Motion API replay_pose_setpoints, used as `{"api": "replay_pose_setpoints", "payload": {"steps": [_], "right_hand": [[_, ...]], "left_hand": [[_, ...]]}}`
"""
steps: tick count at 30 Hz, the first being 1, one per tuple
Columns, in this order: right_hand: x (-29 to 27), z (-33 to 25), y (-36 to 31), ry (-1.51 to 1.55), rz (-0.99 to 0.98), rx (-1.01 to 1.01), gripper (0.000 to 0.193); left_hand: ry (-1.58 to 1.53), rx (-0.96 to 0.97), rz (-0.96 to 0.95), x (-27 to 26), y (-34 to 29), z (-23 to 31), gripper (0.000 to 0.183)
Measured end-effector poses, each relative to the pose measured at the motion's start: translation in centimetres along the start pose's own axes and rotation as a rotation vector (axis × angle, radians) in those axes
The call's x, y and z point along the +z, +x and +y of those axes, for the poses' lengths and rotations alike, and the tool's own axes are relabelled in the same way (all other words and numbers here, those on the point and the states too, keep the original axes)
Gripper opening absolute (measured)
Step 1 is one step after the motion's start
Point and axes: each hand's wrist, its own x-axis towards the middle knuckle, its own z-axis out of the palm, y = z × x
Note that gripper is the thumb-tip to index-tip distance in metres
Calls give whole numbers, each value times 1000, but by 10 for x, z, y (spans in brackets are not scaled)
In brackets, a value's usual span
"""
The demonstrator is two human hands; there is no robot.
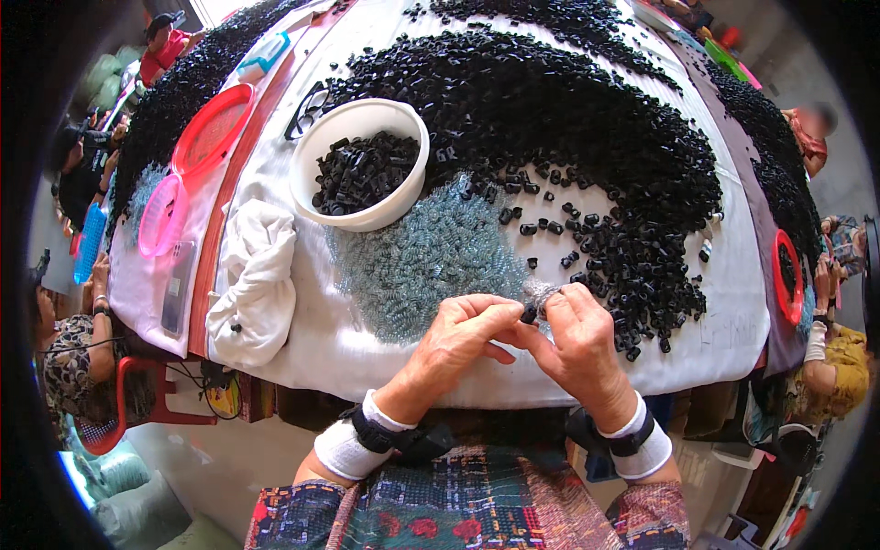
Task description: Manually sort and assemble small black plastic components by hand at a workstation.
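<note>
Left hand (456,337) is pinching a small black part (529,314), meeting the right hand (581,341), which is clutching silvery springs (541,291) above the near side of the desk (729,344). From the left, a white cloth (252,284) is lying crumpled, a white bowl (357,115) is holding black pieces (367,171), bluish springs (426,261) are lying heaped, and loose black parts (628,261) are spreading right.

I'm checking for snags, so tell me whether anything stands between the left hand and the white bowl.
Only the low heap of bluish springs lies on the table covering between the left hand and the white bowl; nothing taller is visible there.
</note>
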Motion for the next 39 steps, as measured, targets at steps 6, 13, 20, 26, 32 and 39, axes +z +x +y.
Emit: {"api": "replay_pose_setpoints", "payload": {"steps": [6, 13, 20, 26, 32, 39], "right_hand": [[-4, -6, -6, 22, -47, -25, 24], [-23, 6, -5, 181, 5, 136, 40], [-34, 39, -11, 14, 168, 249, 17], [-25, 43, -12, -77, 85, 162, 16], [-20, 49, -10, -217, -1, 171, 16], [-5, 55, -4, -429, -135, 163, 23]], "left_hand": [[66, 31, -64, 1, -5, 0, 23], [30, 65, -44, -2, -7, 10, 23], [-149, 353, 173, -37, -1, 52, 27], [-262, 443, 236, -72, 6, 87, 31], [-315, 451, 238, -77, 6, 96, 34], [-167, 374, 69, -54, -2, 71, 27]]}}
